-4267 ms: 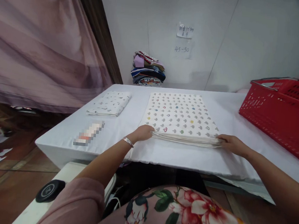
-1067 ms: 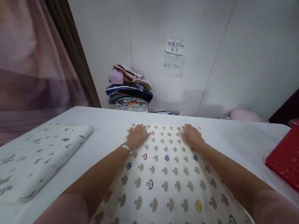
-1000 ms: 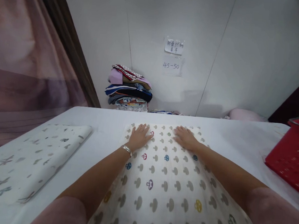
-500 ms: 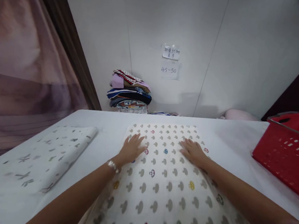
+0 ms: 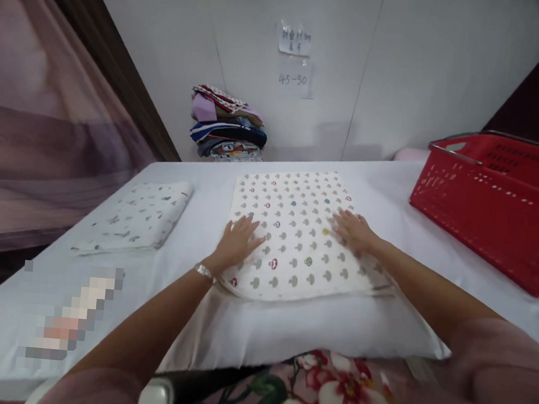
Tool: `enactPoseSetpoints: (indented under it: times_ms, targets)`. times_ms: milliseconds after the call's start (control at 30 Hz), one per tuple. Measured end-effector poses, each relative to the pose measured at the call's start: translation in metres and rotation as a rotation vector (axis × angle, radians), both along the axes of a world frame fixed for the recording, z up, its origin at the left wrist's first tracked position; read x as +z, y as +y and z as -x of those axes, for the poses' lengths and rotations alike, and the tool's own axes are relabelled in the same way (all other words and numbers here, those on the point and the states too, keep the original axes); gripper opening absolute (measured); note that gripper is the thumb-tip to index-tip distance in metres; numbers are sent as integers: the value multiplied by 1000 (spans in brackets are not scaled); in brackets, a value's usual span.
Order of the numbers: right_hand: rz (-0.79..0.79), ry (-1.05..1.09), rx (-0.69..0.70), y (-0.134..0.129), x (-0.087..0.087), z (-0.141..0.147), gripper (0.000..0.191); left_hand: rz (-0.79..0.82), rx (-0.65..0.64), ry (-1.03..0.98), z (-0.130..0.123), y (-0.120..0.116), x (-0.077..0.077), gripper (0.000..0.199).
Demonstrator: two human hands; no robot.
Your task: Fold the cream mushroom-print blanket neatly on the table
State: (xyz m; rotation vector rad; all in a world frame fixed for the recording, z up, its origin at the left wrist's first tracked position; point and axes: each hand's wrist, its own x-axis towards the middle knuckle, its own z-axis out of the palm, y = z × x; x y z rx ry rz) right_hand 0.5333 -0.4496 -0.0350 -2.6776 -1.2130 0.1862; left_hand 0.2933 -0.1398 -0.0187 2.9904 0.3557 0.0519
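Note:
A white cloth with grey and coloured mushroom prints [image 5: 295, 229] lies flat and folded on the white-covered table [image 5: 204, 196], its rounded near edge close to the table's front. My left hand [image 5: 239, 243] rests on its left side, fingers spread, a bracelet on the wrist. On the right side of the cloth lies my right hand [image 5: 354, 231], also with fingers apart and slightly blurred. Neither hand grips anything. Another folded white cloth with small dark prints [image 5: 140, 216] sits to the left.
A red plastic basket [image 5: 486, 208] with a metal handle stands at the right. Beyond the table's far edge is a stack of folded fabrics [image 5: 229, 126] by the wall. A pixelated patch covers the front left. Curtains hang at the left.
The view has tilted down and shifted right, showing the cloth's near edge, the table's front and more of the basket. Both hands are still on the cloth, now nearer its front edge.

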Motion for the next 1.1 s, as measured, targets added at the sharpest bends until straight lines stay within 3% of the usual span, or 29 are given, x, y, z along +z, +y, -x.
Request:
enactPoseSetpoints:
  times_ms: [67,167,267,367,500,633,767,967,1100]
  targets:
    - [-4,3,39,-18,-3,18,55,20,-54,29,21,-12,-6,55]
    - [-61,28,5,-29,1,34,53,59,-16,67,33,-23,-9,52]
    - [-320,75,-113,-38,15,44,51,110,57,28,38,-37,-5,46]
    - [-613,144,-259,-69,23,56,46,197,38,-118,56,-64,-2,37]
    - [-756,199,-471,-127,11,75,33,266,-85,-310,80,-110,-9,33]
    - [-674,264,-610,-153,-6,91,29,244,-220,-324,73,-149,-14,33]
    - [-482,218,-549,-145,-5,100,28,159,-318,-255,54,-171,-12,32]
    - [-287,253,-540,-127,7,98,29,104,-316,-243,47,-172,-14,28]
    - [-267,319,-556,-124,15,95,25,99,-322,-248,46,-172,-14,27]
